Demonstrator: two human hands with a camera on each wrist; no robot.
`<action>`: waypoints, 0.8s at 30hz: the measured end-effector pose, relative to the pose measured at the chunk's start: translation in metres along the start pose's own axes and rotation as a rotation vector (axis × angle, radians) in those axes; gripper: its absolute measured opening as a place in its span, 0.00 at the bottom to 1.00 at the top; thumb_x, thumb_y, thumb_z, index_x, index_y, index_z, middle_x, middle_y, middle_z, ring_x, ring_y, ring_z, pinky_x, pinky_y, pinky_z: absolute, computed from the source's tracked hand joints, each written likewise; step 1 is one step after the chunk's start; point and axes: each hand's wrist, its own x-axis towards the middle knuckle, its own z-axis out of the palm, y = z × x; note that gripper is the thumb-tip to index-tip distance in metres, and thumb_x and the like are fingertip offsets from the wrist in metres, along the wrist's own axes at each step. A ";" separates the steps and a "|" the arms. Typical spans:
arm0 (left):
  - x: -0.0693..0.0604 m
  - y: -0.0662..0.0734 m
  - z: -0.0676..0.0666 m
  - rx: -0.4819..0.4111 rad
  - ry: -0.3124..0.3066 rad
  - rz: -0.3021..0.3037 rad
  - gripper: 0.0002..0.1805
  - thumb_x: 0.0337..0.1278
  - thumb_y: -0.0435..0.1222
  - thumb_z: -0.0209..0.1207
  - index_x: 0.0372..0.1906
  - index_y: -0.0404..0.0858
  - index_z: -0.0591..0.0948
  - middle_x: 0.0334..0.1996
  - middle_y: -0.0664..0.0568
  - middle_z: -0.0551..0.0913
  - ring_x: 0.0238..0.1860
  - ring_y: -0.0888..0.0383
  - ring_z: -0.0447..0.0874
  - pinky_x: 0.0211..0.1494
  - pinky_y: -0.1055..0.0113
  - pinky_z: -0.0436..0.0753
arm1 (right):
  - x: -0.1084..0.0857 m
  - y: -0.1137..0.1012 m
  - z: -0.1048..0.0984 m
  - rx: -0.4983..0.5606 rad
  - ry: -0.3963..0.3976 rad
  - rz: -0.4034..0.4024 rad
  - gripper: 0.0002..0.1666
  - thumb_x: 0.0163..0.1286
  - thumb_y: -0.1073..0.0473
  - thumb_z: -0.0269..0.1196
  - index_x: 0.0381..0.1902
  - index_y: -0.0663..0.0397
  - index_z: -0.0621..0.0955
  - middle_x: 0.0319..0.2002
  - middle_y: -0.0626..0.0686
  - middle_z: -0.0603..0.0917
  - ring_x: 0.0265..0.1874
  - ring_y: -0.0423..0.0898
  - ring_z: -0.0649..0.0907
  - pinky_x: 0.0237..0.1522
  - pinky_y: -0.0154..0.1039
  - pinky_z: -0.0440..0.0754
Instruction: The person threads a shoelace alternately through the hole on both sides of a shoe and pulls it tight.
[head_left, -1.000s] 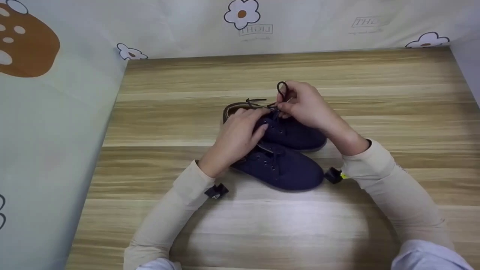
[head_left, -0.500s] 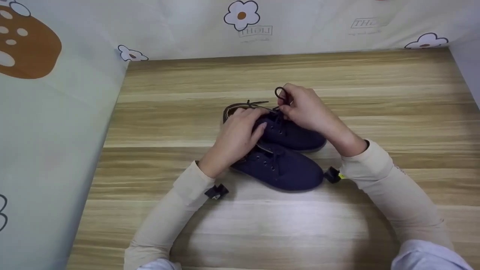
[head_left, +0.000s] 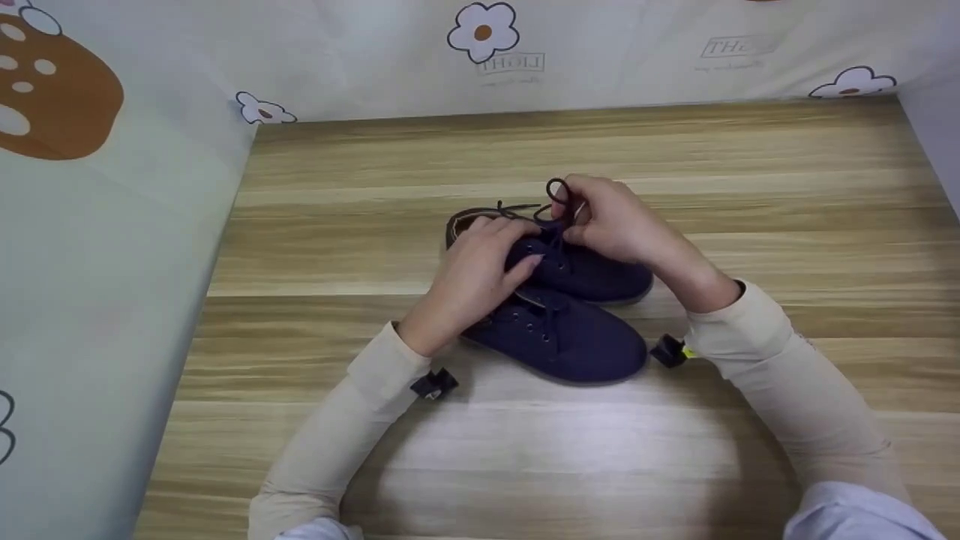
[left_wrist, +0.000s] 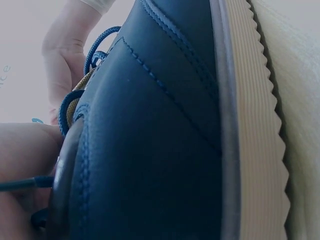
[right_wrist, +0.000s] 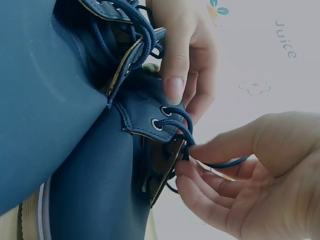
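Two dark blue lace-up shoes lie side by side in the head view, toes to the right: a far shoe point(head_left: 611, 276) and a near shoe point(head_left: 592, 349). My left hand point(head_left: 476, 266) reaches over the near shoe and grips the far shoe's upper, the thumb beside its eyelets point(right_wrist: 156, 123). Above that shoe my right hand point(head_left: 619, 221) pinches its shoelace point(right_wrist: 227, 164) between thumb and fingers. A small loop of lace stands up from these fingers. The near shoe's side and pale ridged sole point(left_wrist: 255, 125) fill much of the left wrist view.
The shoes rest on a wood-grain tabletop point(head_left: 525, 465). A pale patterned cover point(head_left: 360, 60) rises behind and at the left. Small black devices point(head_left: 435, 384) sit at both wrists, the right one close to the near shoe's toe.
The right hand has come down slightly with the pinched lace, and the lace loop has sunk and shifted a little left. The left hand and both shoes stay nearly in place.
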 end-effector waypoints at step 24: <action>-0.003 -0.002 -0.004 -0.016 0.113 -0.060 0.13 0.61 0.43 0.63 0.48 0.44 0.83 0.46 0.53 0.82 0.45 0.52 0.77 0.49 0.58 0.77 | -0.041 -0.064 -0.011 0.473 0.478 -0.769 0.08 0.57 0.81 0.62 0.34 0.72 0.84 0.35 0.58 0.85 0.38 0.46 0.83 0.44 0.35 0.83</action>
